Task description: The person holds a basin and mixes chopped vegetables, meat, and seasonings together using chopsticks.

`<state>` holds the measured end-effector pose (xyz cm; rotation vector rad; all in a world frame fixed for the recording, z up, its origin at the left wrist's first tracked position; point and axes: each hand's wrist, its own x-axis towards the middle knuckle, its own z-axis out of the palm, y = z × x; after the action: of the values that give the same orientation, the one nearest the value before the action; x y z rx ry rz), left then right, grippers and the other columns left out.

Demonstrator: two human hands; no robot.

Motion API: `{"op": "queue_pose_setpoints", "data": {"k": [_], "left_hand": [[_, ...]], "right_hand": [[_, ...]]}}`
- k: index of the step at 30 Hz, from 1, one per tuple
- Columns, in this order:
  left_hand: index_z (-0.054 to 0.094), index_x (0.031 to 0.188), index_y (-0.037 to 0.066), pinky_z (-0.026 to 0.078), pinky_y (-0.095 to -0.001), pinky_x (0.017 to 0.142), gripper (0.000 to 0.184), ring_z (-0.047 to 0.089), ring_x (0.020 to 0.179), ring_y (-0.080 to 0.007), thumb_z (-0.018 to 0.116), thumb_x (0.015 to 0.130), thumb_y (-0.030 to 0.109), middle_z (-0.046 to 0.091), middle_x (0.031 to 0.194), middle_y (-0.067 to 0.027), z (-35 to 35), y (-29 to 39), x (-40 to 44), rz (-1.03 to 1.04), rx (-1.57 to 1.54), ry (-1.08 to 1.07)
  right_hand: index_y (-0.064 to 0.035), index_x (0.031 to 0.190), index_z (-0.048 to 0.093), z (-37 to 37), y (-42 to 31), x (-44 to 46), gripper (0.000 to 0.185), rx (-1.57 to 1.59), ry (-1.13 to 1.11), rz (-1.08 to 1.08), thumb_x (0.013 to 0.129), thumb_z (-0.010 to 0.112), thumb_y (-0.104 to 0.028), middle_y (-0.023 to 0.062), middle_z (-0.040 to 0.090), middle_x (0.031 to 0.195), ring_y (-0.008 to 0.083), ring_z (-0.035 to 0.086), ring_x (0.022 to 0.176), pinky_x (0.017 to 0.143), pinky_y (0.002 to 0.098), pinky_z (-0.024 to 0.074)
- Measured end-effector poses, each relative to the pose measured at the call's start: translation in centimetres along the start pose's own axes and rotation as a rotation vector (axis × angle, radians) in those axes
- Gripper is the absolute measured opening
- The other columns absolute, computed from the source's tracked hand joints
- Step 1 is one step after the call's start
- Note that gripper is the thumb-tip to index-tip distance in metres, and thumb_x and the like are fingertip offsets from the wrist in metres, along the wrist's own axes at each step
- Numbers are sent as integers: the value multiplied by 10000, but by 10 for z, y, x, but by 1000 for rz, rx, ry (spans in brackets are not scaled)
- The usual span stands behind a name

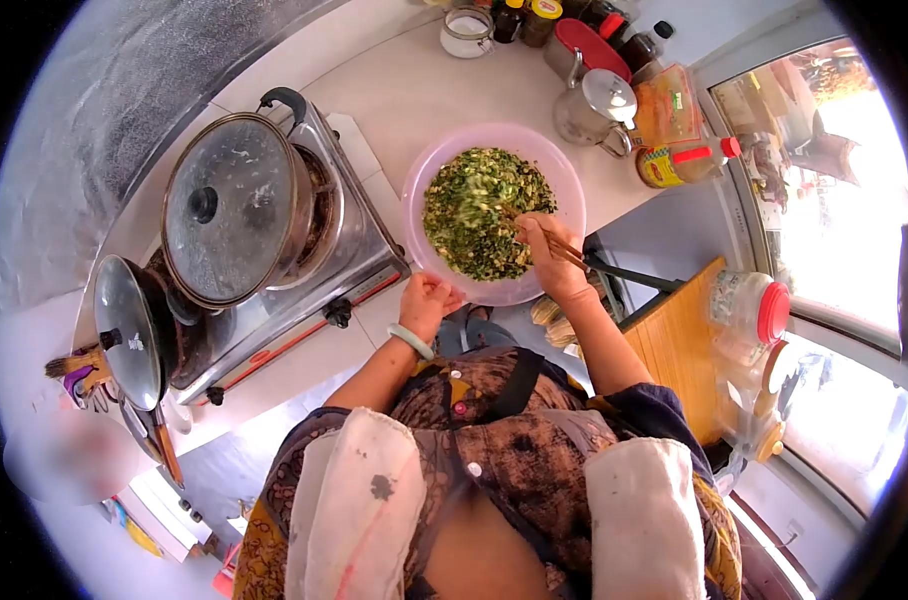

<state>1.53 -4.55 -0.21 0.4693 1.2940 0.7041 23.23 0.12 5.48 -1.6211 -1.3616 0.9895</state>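
Observation:
A wide pinkish plastic basin (pixel 571 190) stands on the counter in front of me, holding a chopped green and pale yellow mixture (pixel 489 215). My right hand (pixel 554 258) is closed around a pair of wooden chopsticks (pixel 564 250); their tips are in the mixture, where a patch of it is blurred. At the basin's near left rim, my left hand (pixel 429 303) grips the edge with thumb and fingers. A pale bangle (pixel 411 341) circles the left wrist.
On the left, a gas stove (pixel 319 290) carries a large glass-lidded pot (pixel 236 210) beside a smaller lidded pan (pixel 131 330). A metal kettle (pixel 596 108), an oil bottle (pixel 689 163) and several jars line the back right. A wooden board (pixel 679 350) stands right of me.

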Motion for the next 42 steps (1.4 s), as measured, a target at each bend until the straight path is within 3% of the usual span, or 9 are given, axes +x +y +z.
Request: {"op": "queue_pose_setpoints", "data": {"k": [6,10,15,17,29,32,35,39,42], "left_hand": [[386,1033,14,553,-383,761,152,638,856,-268,485,926,59,565,951,-153,-1,-2,3,10,-9,-10],[389,1032,10,555,-371,760,152,640,858,-262,485,927,63,566,963,-155,-4,-7,5,38,6,-35],[385,1038,5,553,-366,768,159,637,871,-258,481,926,63,568,965,-159,-3,-5,2,21,34,-30],[383,1040,7,552,-366,772,159,636,876,-257,479,925,62,570,960,-158,1,2,0,7,47,-16],[388,1029,24,551,-363,756,148,637,855,-247,484,928,72,581,935,-147,-3,-6,3,38,2,-16],[388,1005,-16,571,-346,705,158,650,822,-250,500,915,50,587,906,-161,-3,-7,4,65,39,5],[386,1020,-17,564,-348,716,167,648,828,-249,497,916,51,588,905,-158,-5,-9,5,51,1,0],[384,1034,-17,560,-348,720,178,646,831,-246,497,915,54,590,909,-155,-3,-5,1,35,8,6],[384,1030,-16,562,-344,716,178,645,828,-243,499,913,54,590,923,-157,-3,-9,6,62,19,-12]], "right_hand": [[-15,983,624,-28,-36,-6,178,-72,29,-11,920,504,-131,112,666,823,168,654,792,729,279,505],[-7,996,626,-59,10,2,189,-289,53,-191,915,510,-133,118,663,854,182,654,770,718,278,504],[-16,1009,629,-30,11,6,188,-125,-11,36,912,509,-123,133,662,879,198,654,810,724,292,504],[-14,1003,621,-4,42,10,148,-71,23,-229,892,549,-79,142,648,872,255,637,764,681,314,501],[21,969,611,-23,-52,-30,130,-116,-201,-321,850,571,-12,166,638,929,312,634,820,708,350,505],[14,969,618,-1,-36,-18,131,-177,-242,-546,856,562,-17,150,633,948,289,627,840,716,336,504],[1,985,591,29,17,-4,138,193,-171,-276,904,521,-86,122,642,898,209,628,803,716,286,500],[31,1019,582,-13,30,9,245,231,-18,88,950,480,-182,85,632,890,165,622,780,752,303,501],[28,1019,595,-46,15,-3,221,361,30,91,940,500,-155,80,633,878,152,622,790,753,276,501]]}}
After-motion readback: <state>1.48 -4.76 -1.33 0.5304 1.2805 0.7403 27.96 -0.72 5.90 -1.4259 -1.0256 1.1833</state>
